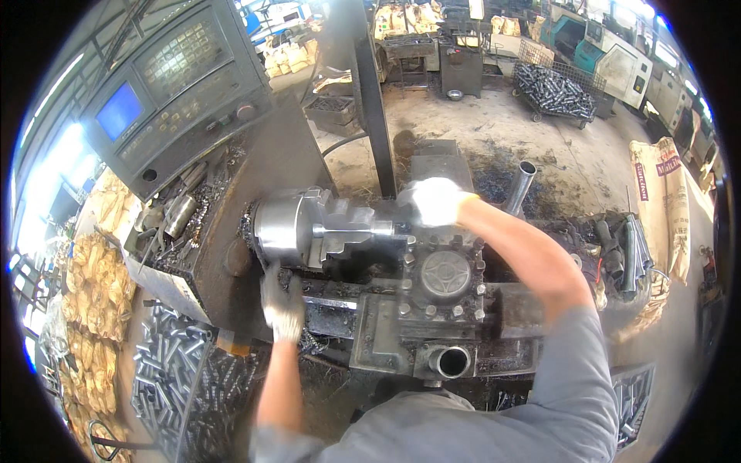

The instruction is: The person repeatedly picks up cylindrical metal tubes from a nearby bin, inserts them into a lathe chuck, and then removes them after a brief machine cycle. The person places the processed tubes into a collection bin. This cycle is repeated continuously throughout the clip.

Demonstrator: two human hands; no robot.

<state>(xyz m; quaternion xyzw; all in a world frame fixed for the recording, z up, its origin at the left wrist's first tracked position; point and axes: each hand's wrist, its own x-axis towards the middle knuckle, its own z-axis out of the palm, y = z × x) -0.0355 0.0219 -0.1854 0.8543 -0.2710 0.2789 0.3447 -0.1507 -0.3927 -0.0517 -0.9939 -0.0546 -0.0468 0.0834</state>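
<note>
My left hand (282,305), in a pale work glove with darkened fingers, is just below the lathe chuck (279,231). It is slightly blurred, its fingers pointing up and the thumb apart, with nothing visible in it. The chuck's stepped jaws (340,245) surround a shiny metal shaft (363,228) that points right. My right hand (437,202), also gloved, is at the far side of the turret toolpost (445,274), beyond the shaft's free end. Glare whitens this glove and its fingers are hard to make out, so whatever it may hold is hidden.
A control panel (166,92) with a blue screen rises at the left. Metal pieces fill a bin (207,363) at lower left. An upright metal tube (522,185) stands behind the toolpost. Farther back are a wire cart (557,91) of parts and a paper sack (662,208).
</note>
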